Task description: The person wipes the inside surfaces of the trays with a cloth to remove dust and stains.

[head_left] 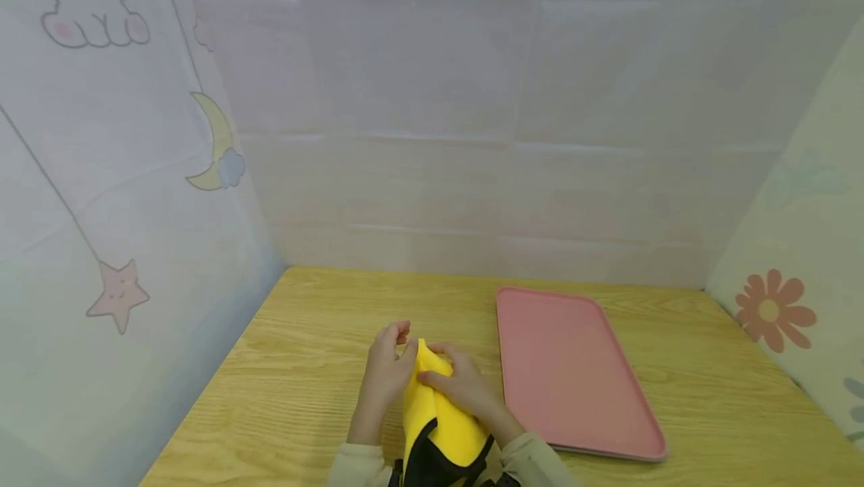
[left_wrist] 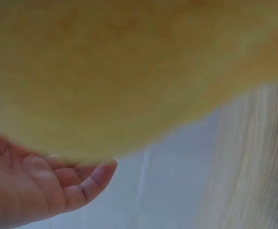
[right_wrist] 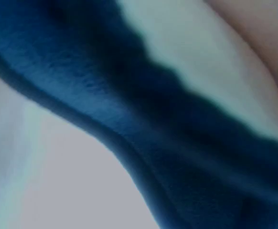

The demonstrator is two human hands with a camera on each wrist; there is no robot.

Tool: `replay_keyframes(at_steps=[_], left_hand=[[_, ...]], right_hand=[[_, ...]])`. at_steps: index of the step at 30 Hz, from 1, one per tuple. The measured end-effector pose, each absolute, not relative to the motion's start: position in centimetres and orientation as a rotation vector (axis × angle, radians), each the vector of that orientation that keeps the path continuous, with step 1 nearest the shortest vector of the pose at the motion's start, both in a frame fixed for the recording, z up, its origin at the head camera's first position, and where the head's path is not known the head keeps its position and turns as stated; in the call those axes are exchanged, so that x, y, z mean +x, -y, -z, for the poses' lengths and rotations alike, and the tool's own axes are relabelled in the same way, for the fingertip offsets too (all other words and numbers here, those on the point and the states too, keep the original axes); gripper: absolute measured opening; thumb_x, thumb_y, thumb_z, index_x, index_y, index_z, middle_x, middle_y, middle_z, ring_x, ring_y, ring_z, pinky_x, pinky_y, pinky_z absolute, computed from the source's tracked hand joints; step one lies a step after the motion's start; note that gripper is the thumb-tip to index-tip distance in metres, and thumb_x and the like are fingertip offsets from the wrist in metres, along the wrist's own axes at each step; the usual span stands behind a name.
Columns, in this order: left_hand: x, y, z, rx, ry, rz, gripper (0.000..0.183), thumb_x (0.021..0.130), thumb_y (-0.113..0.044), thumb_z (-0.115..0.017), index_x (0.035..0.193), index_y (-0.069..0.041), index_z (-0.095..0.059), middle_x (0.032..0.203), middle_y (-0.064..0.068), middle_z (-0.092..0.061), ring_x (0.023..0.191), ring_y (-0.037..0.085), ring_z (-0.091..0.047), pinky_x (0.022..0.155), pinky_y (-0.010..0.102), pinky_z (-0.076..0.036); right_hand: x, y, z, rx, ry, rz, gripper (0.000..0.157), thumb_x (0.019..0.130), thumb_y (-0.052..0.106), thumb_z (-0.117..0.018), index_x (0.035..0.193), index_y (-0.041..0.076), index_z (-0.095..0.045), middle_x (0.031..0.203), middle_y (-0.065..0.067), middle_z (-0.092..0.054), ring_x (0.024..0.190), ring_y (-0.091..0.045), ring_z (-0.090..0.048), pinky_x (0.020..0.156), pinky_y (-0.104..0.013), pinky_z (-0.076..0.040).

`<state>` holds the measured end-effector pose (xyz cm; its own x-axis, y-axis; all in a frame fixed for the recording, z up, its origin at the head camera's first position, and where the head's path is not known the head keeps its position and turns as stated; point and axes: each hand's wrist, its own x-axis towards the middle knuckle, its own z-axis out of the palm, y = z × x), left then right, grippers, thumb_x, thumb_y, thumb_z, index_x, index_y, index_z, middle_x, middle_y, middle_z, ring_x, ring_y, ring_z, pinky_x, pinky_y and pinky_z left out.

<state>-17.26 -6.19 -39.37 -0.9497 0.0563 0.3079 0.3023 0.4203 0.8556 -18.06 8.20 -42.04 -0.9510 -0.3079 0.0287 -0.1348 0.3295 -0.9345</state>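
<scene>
A folded piece of yellow fabric (head_left: 462,434) with a black section (head_left: 432,464) and black edging stands between the two hands at the front of the table. My right hand (head_left: 466,386) pinches its upper part, thumb on the near face. Beside the fabric's tip is my left hand (head_left: 386,371), its thumb near the edge and its fingers loosely bent, apart from the cloth. In the left wrist view the blurred yellow fabric (left_wrist: 129,86) covers part of the left fingers (left_wrist: 89,188). Dark, blue-looking fabric (right_wrist: 96,95) with a rolled edge fills much of the right wrist view; the right fingers are hidden there.
A pink tray (head_left: 574,374) lies to the right of the hands on the wood-grain table (head_left: 270,397). White sheeting (head_left: 432,112) rises behind the table, and printed panels stand at the left and right sides.
</scene>
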Motion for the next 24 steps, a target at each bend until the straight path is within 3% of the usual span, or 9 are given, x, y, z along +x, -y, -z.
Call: replay_keyframes(at_steps=[6,9,14,20,24], left_hand=[[-16.8,6.2,39.0,-0.418,2.480,1.503,0.031,0.091,-0.009,-0.047,0.117,0.007,-0.048,0.113,0.020,-0.050,0.103,0.034,-0.047,0.082,0.046,-0.042],[-16.6,6.2,38.8,-0.455,2.495,1.469,0.031,0.092,-0.011,-0.047,0.118,0.007,-0.048,0.112,0.020,-0.051,0.103,0.035,-0.047,0.082,0.046,-0.042],[-16.2,6.2,38.4,-0.515,2.519,1.462,0.032,0.093,-0.013,-0.046,0.117,0.008,-0.048,0.111,0.019,-0.052,0.103,0.035,-0.047,0.082,0.046,-0.042],[-15.8,6.3,38.4,-0.604,2.546,1.456,0.034,0.094,-0.017,-0.046,0.117,0.008,-0.049,0.111,0.020,-0.052,0.102,0.034,-0.049,0.083,0.047,-0.042],[-16.0,6.6,38.7,-0.611,2.562,1.440,0.034,0.094,-0.017,-0.046,0.117,0.007,-0.049,0.111,0.020,-0.052,0.102,0.034,-0.049,0.082,0.047,-0.042]], right_hand=[[-19.4,-6.1,44.3,-0.454,-2.582,1.604,0.043,0.081,0.018,-0.063,0.118,-0.002,-0.051,0.109,-0.017,-0.054,0.079,-0.020,-0.049,0.068,-0.035,-0.042],[-20.1,-5.7,45.3,-0.414,-2.680,1.524,0.040,0.080,0.013,-0.062,0.115,-0.003,-0.052,0.110,-0.019,-0.053,0.082,-0.025,-0.049,0.071,-0.040,-0.041],[-20.5,-5.7,47.0,-0.404,-2.764,1.349,0.038,0.081,0.019,-0.062,0.109,-0.005,-0.053,0.109,-0.019,-0.055,0.090,-0.029,-0.051,0.077,-0.045,-0.041],[-20.3,-6.4,47.2,-0.542,-2.789,1.275,0.049,0.084,0.020,-0.059,0.120,-0.010,-0.044,0.115,-0.028,-0.050,0.104,-0.040,-0.048,0.086,-0.051,-0.037],[-20.0,-7.5,46.5,-0.549,-2.768,1.273,0.049,0.087,0.029,-0.057,0.116,-0.009,-0.048,0.107,-0.024,-0.054,0.093,-0.036,-0.052,0.076,-0.047,-0.043]])
